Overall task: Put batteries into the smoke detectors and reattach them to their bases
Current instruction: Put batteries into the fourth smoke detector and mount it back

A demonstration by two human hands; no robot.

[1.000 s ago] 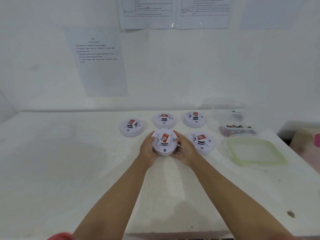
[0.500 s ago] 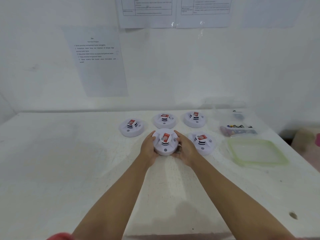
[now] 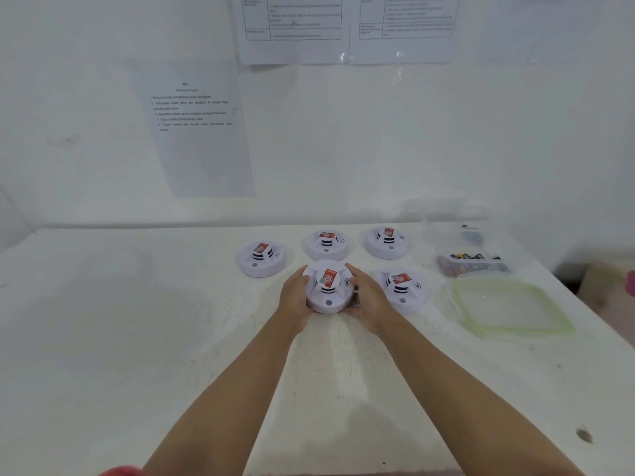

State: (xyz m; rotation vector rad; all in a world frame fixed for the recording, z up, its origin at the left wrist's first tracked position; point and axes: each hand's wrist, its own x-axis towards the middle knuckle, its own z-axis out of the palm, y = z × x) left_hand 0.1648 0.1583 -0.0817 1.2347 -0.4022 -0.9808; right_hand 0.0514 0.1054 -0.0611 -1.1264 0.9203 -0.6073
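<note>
Now I see 1 detector point(image 3: 329, 293) on the table point(image 3: 137, 338), held between both hands. Left hand point(image 3: 294, 298) fingers curl round its left side, right hand point(image 3: 370, 300) fingers round its right. 4 other detectors point(image 3: 263, 259) sit nearby.

1. Sheet point(image 3: 192, 128) on the wall: a heading and numbered lines, too blurred to read.
2. Two forms point(image 3: 292, 25) above it: ruled tables, print illegible.
3. Red label point(image 3: 329, 277) on the front detector point(image 3: 319, 298): white round logo, letters unreadable.
4. Mark point(image 3: 346, 281) beside that label: curved sound-wave lines.
</note>
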